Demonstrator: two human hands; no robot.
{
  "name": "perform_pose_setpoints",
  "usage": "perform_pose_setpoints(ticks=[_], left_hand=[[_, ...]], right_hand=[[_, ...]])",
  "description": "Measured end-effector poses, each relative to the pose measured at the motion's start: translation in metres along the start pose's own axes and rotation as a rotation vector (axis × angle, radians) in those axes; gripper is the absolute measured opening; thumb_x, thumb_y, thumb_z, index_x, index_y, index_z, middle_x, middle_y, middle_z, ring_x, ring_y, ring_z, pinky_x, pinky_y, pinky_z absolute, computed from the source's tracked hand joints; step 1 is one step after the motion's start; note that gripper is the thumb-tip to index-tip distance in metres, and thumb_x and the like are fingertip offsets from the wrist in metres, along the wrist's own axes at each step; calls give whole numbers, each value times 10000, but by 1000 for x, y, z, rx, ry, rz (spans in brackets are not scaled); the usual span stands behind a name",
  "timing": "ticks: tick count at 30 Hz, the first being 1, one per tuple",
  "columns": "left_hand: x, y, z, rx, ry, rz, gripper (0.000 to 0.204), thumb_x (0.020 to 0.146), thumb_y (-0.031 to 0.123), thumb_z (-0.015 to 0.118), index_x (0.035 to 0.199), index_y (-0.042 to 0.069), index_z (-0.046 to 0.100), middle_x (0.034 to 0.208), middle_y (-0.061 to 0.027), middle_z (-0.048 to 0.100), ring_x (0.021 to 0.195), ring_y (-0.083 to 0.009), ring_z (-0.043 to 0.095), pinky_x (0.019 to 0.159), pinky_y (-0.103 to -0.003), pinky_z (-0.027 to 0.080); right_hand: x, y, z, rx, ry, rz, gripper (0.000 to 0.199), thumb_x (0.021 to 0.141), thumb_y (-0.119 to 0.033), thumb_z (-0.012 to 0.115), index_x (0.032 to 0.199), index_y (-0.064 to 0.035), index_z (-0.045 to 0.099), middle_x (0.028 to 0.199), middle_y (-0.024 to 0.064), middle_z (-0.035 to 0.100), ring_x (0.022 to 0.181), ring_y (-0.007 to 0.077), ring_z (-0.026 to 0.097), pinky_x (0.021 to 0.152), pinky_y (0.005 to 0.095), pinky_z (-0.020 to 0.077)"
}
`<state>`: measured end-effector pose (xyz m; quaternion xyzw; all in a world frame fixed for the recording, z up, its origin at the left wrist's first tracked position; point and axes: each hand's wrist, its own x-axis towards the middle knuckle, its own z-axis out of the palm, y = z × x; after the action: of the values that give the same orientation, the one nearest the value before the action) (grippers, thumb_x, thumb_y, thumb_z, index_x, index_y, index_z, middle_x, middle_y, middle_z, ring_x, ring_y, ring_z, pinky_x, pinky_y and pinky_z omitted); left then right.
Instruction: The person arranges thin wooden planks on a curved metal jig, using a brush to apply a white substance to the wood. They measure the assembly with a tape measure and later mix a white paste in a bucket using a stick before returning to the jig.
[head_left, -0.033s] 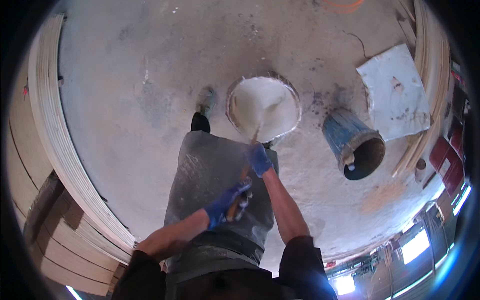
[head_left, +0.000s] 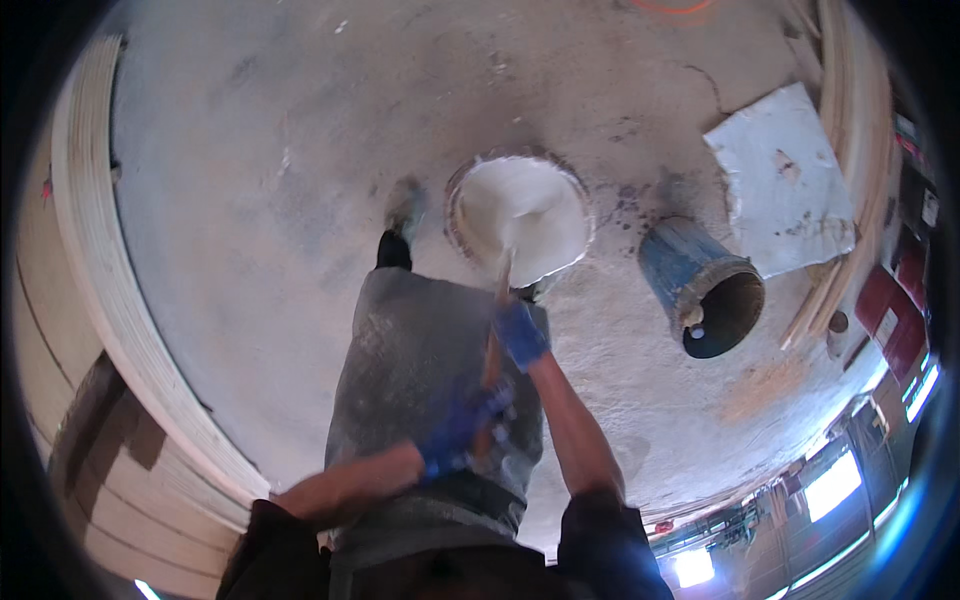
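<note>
A round tub with a crusted rim stands on the floor ahead of me, holding a thick white mixture. Into it slants a wooden stick, its far end sunk in the mixture and hidden. My right hand, in a blue glove, is closed round the stick near the tub's close edge. Farther down, my left hand, gloved alike and blurred by motion, grips the stick's near end in front of my grey apron.
To the right a dirty blue bucket lies tipped, its mouth toward me. Beyond it is a stained white sheet beside long wooden strips. Stacked boards line the left. My shoe stands left of the tub.
My left hand has moved slightly down toward my body and is now smeared. The stick leans at a steeper angle, and the swirl in the white mixture has changed shape.
</note>
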<state>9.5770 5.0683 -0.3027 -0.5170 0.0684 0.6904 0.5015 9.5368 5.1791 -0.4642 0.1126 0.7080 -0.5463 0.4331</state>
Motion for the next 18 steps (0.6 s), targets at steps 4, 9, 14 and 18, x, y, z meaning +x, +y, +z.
perform_pose_setpoints(ticks=[4,9,14,18], left_hand=[[1,13,14,243,41,-15,325,1003,420,507,956,111,595,702,25,563,557,-109,539,487,-293,453],[-75,28,7,136,139,31,274,1022,362,491,1051,115,605,760,7,571,609,-105,543,542,-262,460],[-46,15,13,516,195,354,235,1008,327,538,1029,103,604,723,-3,568,658,-107,570,559,-280,469],[33,61,40,742,195,179,350,988,418,563,981,76,638,778,-17,613,702,-111,558,615,-289,464]], right_hand=[[-2,-14,-45,373,-63,377,201,938,-200,615,800,-61,570,689,4,535,637,97,472,539,277,418],[-14,10,39,406,59,219,207,966,-236,573,1019,-40,534,847,65,575,750,182,565,644,359,491],[20,0,0,121,-18,28,158,985,-221,533,942,-74,572,779,46,581,703,175,589,620,349,501],[67,10,-69,395,-123,351,189,1000,-209,501,881,-102,603,725,30,586,667,169,608,602,341,508]])
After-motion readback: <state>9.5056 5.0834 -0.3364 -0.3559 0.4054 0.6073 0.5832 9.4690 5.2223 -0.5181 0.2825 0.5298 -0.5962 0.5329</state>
